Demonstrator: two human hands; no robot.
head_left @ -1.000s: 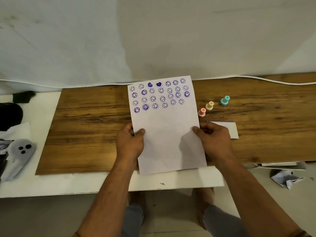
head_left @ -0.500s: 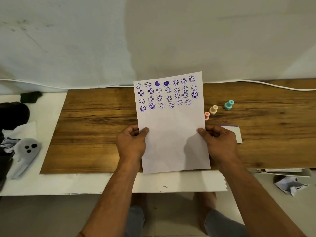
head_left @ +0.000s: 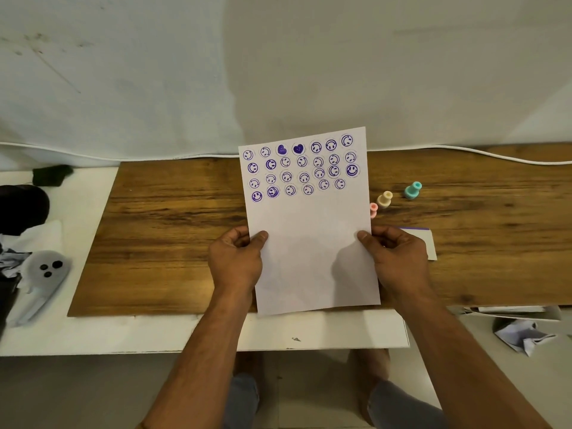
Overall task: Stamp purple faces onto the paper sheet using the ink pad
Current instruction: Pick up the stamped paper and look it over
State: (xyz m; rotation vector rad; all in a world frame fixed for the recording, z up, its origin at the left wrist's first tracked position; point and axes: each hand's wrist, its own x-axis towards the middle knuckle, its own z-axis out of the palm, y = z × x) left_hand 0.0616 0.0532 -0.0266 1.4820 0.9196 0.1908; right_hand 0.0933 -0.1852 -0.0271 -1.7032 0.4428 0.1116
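Note:
A white paper sheet (head_left: 312,239) is held up above the wooden board (head_left: 161,236), its top edge tilted toward the wall. Several rows of purple smiley faces and two purple hearts fill its upper part. My left hand (head_left: 236,261) grips the sheet's left edge, thumb on top. My right hand (head_left: 394,258) grips its right edge the same way. The ink pad (head_left: 428,243), white with a purple strip, lies on the board just behind my right hand, mostly hidden. Three small stamps stand to the right: pink (head_left: 373,209), beige (head_left: 384,199), teal (head_left: 413,190).
The board rests on a white table (head_left: 93,335) against a white cloth backdrop. At the left lie a grey phone-like case (head_left: 46,274), crumpled cloth and a dark object (head_left: 21,209). Crumpled paper (head_left: 523,335) sits at the lower right. A white cable (head_left: 510,156) runs along the back.
Both hands have lifted the sheet off the board and tilted its top up toward the wall. The stamps and ink pad have stayed where they were.

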